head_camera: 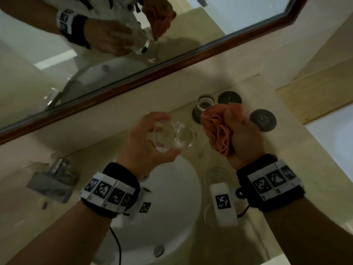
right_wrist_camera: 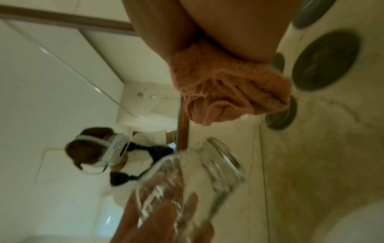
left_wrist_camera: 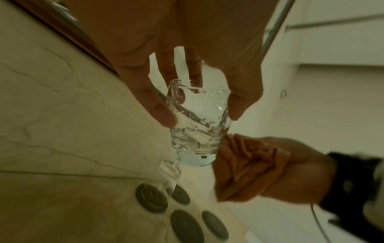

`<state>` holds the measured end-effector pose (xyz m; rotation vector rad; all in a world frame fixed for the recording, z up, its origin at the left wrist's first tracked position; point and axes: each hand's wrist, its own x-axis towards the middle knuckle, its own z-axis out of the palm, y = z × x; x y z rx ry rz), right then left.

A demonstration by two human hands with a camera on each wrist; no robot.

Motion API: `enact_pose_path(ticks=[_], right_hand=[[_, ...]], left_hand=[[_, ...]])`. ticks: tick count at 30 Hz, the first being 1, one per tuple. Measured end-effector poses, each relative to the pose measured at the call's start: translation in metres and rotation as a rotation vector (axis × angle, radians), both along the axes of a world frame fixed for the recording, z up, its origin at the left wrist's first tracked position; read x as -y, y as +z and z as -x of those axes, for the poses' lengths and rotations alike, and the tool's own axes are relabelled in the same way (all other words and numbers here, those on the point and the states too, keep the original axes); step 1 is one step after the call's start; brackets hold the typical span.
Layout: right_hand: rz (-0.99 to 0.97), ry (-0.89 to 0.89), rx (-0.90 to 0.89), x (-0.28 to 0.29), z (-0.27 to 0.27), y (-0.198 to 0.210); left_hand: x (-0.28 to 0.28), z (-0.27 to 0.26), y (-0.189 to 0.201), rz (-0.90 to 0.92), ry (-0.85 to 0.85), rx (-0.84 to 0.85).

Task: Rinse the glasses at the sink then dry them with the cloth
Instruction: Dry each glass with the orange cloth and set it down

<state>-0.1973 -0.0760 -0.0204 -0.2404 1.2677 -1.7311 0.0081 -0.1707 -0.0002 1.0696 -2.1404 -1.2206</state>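
Meanwhile, at a bathroom counter point(head_camera: 225, 155), with the tap point(head_camera: 55, 176) at far left and the white basin point(head_camera: 172, 217) below, the left hand point(head_camera: 145, 142) curls its fingers and thumb round a clear drinking glass point(head_camera: 172, 136) tipped on its side, mouth turned toward the right. Just beside it but apart, the right hand point(head_camera: 242, 138) clenches a bunched pink cloth point(head_camera: 217, 129). Another glass point(head_camera: 205, 104) stands on one of the dark round coasters point(head_camera: 263, 120) behind the cloth, and at least one more glass point(head_camera: 216, 175) stands on the counter beside the basin. Drying appears about to begin; it would go best with a fold of cloth pushed into the mouth, the glass turned slowly, and a firm grip on the wet wall.
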Motion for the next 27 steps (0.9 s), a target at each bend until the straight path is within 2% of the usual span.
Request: enact_pose_path(ticks=[5,7,10,13,17,20,23,27], right_hand=[[0.014,0.198,-0.033,0.022,-0.077,0.026],[0.032,0.289,0.041,0.027,-0.104,0.037],[-0.005,0.494,0.136,0.027,-0.133,0.041],[-0.028,0.681,0.036,0.017,-0.154,0.040],[0.021,0.549,0.003,0.016,-0.171,0.043],[0.043,0.600,0.031,0.022,-0.180,0.042],[-0.023,0.640,-0.011,0.017,-0.190,0.037],[-0.037,0.598,-0.091,0.012,-0.190,0.034]], left_hand=[[-0.015,-0.048,0.039,-0.057,0.178,-0.165],[-0.024,-0.066,0.048,-0.050,0.223,-0.200],[-0.036,-0.093,0.056,-0.009,0.318,-0.199],[-0.041,-0.122,0.057,0.034,0.409,-0.132],[-0.052,-0.149,0.052,-0.034,0.447,-0.124],[-0.061,-0.157,0.052,-0.017,0.441,-0.131],[-0.058,-0.163,0.053,0.031,0.475,-0.127],[-0.053,-0.169,0.055,0.021,0.491,-0.093]])
